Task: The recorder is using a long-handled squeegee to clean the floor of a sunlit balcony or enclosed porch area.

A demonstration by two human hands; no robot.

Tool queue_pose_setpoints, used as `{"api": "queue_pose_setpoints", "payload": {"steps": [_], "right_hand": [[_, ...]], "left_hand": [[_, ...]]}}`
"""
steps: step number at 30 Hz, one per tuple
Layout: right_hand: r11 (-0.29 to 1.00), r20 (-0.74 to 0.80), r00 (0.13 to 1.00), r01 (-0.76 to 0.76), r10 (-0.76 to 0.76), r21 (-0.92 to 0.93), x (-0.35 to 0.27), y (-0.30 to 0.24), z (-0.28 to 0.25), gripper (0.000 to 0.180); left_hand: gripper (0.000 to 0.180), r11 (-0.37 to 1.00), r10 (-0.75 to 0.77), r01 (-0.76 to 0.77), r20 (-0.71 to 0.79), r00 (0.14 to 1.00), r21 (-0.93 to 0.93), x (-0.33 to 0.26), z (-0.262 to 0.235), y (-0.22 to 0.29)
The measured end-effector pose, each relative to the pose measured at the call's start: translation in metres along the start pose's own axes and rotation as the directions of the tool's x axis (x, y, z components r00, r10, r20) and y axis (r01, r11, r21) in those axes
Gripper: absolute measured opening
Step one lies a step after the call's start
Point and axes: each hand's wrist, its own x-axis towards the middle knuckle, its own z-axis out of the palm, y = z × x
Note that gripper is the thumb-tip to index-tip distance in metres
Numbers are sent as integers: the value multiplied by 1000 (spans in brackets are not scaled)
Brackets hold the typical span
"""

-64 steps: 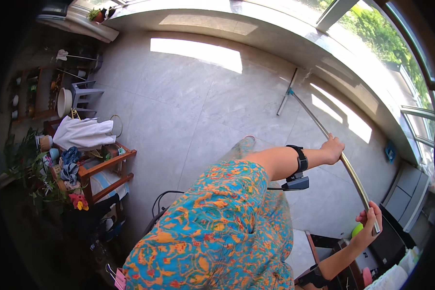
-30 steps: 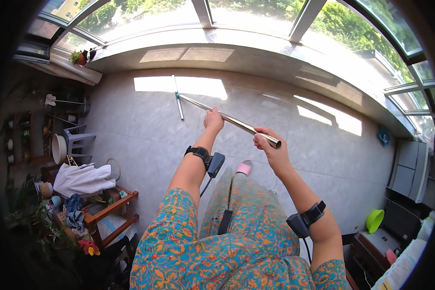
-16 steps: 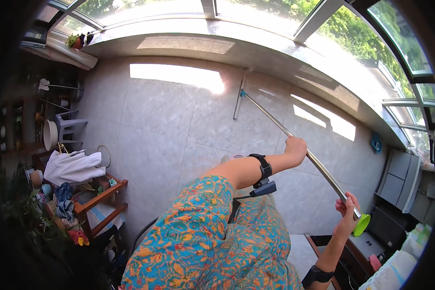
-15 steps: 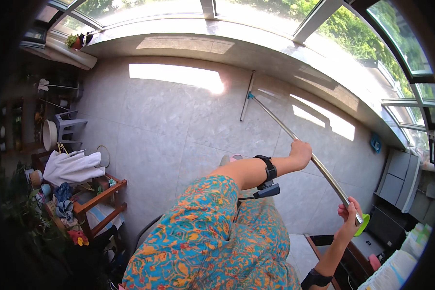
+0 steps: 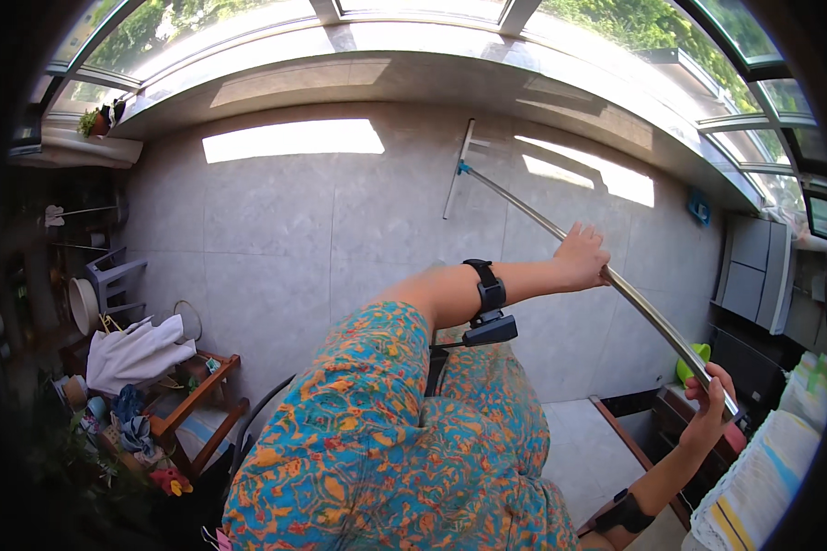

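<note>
A floor squeegee (image 5: 646, 309) with a long metal pole, a blue joint and a thin straight blade slants across the view, its blade resting on the grey tiles near the window wall. Partway down the pole is my left hand (image 5: 581, 259), loosely round it with the fingers partly stretched out past it. My right hand (image 5: 708, 404) grips the pole close to its near end, at the lower right. Black straps with small devices sit on both forearms. Part of the pole is hidden under my left hand.
At left, a wooden chair frame (image 5: 198, 395) bears a white cloth (image 5: 138, 352), with a grey plastic stool (image 5: 118, 280) behind. Grey cabinets (image 5: 753, 275) stand at right, near a bright green object (image 5: 693, 363) and folded cloths (image 5: 767, 477). A blue item (image 5: 699, 208) is by the wall.
My left hand's fingers have loosened from a closed grip. My right hand, with the pole's near end, has moved right. The view has shifted, and the blade sits slightly left and higher in it.
</note>
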Motion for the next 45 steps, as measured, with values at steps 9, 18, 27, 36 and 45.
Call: {"api": "queue_pose_setpoints", "payload": {"steps": [9,18,27,36,45], "right_hand": [[931,606,792,-271,72,244,4,27,151,22],[951,435,891,-234,126,203,17,7,114,20],[990,65,988,140,-138,-14,1,-45,59,16],[958,-47,958,285,-284,32,49,-37,31,19],[922,608,711,154,-354,356,64,-19,192,18]], "left_hand": [[20,880,-463,378,346,816,287,-144,-44,-144],[14,918,-394,391,294,871,73,-96,-15,-110],[16,951,-65,141,269,961,-275,11,33,-31],[17,964,-161,200,218,963,-173,44,-20,-1],[6,823,-548,539,1,837,182,-118,-96,-169]]}}
